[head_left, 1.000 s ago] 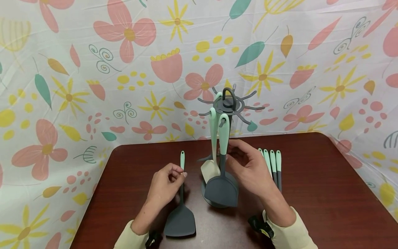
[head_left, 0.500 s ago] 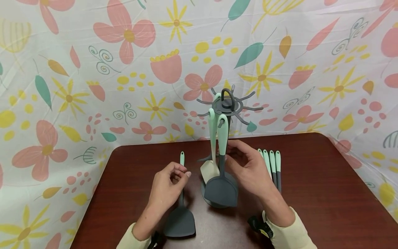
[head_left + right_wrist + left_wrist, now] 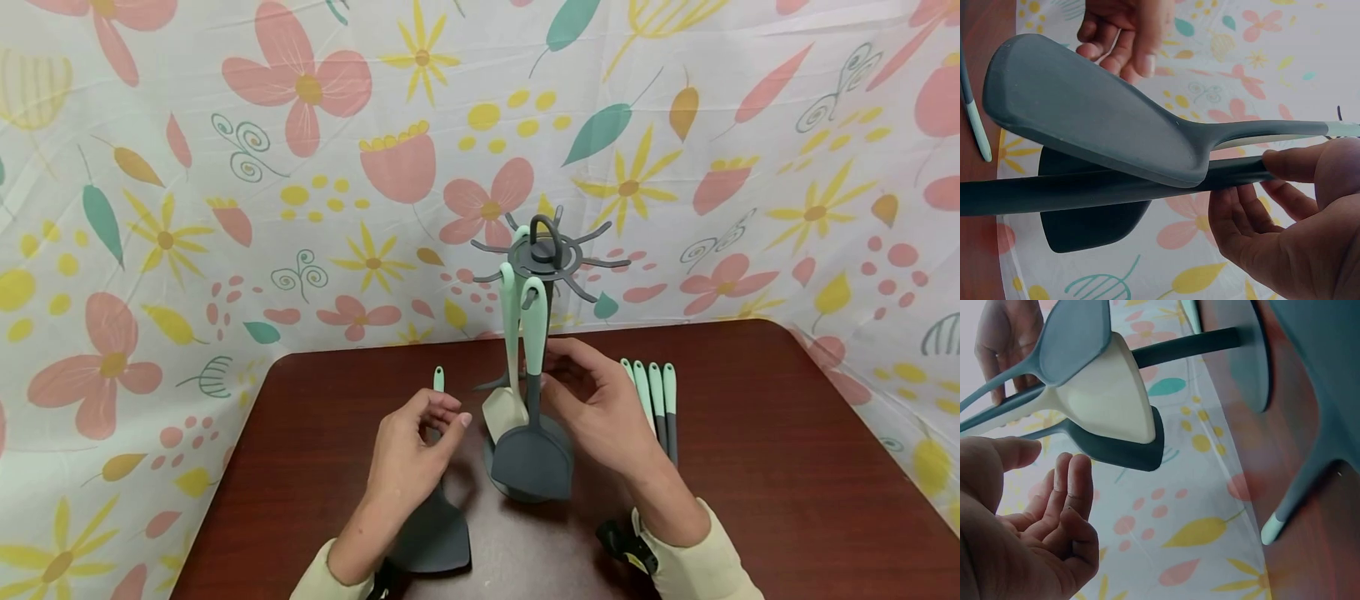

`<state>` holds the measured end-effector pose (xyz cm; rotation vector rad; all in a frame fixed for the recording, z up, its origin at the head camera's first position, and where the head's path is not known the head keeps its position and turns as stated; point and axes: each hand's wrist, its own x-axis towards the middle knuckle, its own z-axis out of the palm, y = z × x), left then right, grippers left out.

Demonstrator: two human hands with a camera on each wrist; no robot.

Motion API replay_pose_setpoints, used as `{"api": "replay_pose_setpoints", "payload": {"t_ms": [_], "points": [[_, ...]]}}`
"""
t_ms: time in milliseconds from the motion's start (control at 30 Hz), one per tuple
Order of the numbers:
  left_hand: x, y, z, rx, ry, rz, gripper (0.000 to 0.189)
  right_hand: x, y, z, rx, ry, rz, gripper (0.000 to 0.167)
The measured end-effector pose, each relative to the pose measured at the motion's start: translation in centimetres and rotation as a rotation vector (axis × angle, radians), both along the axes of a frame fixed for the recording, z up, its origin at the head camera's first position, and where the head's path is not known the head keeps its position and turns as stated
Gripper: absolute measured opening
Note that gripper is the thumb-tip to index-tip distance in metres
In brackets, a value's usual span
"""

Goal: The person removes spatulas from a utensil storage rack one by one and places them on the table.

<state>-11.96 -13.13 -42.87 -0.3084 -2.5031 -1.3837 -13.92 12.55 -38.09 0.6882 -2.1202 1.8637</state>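
Observation:
A dark grey rotating utensil stand (image 3: 543,253) with a ring of hooks stands mid-table. A dark grey turner (image 3: 531,463) with a mint handle hangs at its front, and a cream spatula (image 3: 505,414) hangs just left of it. Behind the cream one, another dark utensil (image 3: 1124,450) shows in the left wrist view. My right hand (image 3: 603,408) grips the stand's pole (image 3: 1235,172) between thumb and fingers. My left hand (image 3: 408,446), fingers loosely bent and holding nothing, hovers left of the hanging utensils. It partly hides a dark turner (image 3: 435,537) lying on the table.
To the right of the stand, several mint-handled utensils (image 3: 657,392) lie side by side, partly behind my right hand. The dark red wooden table (image 3: 757,433) ends at a floral cloth (image 3: 315,200) hanging behind it.
My left hand has shifted slightly right, off the lying turner's handle and toward the hanging utensils. My right hand stays on the pole, and the utensils hang as before.

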Motion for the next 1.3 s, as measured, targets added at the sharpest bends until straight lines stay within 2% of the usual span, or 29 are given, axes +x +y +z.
{"api": "replay_pose_setpoints", "payload": {"t_ms": [533, 1067, 1300], "points": [[0.9, 2.4, 1.3, -0.005, 0.098, -0.076, 0.016, 0.1, 0.0, 0.1, 0.026, -0.015, -0.023, 0.036], [1.0, 4.3, 1.7, 0.062, 0.217, -0.131, 0.018, 0.2, -0.1, 0.1, 0.017, 0.000, -0.009, 0.036], [1.0, 5.1, 1.8, 0.085, 0.231, -0.158, 0.021, 0.2, 0.0, 0.2, 0.018, -0.009, -0.007, 0.035]]}}
